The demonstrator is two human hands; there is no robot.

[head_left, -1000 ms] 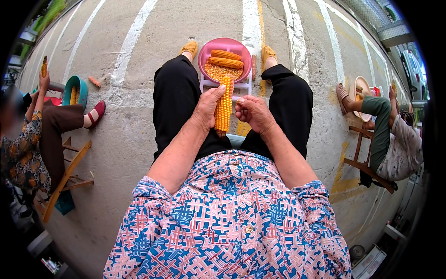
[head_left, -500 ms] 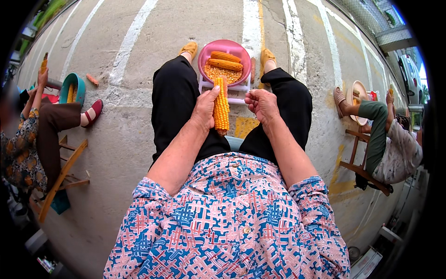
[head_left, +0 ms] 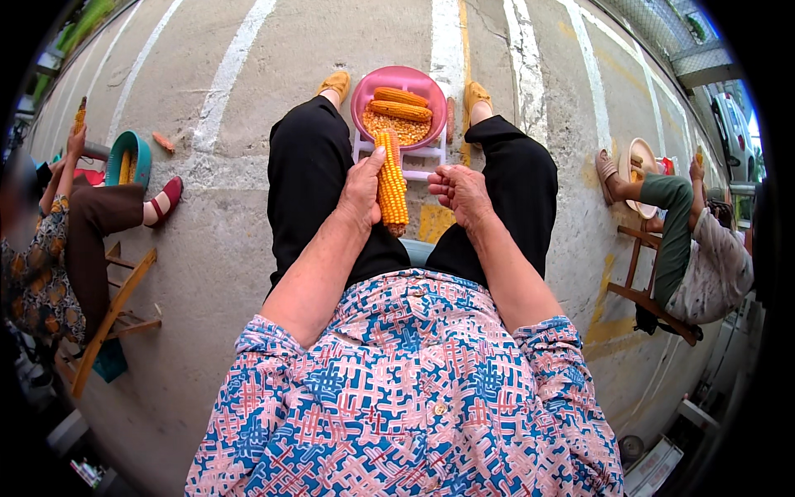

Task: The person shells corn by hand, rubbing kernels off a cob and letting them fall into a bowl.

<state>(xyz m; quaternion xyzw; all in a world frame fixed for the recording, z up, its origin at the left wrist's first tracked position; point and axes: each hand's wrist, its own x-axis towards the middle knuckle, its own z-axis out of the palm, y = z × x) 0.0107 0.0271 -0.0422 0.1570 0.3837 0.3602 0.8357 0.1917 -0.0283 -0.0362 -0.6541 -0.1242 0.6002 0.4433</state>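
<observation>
Tip toward a pink basin's point(head_left: 363, 98) near rim, a yellow corn cob point(head_left: 392, 189) sits clamped in the left hand point(head_left: 361, 189), the right hand point(head_left: 464, 195) curled just apart, its contents impossible to tell, a steady grip leaving kernels point(head_left: 389, 170) exposed looking soundest.

From the wearer's head, the fisheye view is looking steeply down, close above the patterned shirt point(head_left: 406, 389), and taking in the pink basin point(head_left: 404, 76) and concrete pavement point(head_left: 352, 37) beyond that shirt.
</observation>
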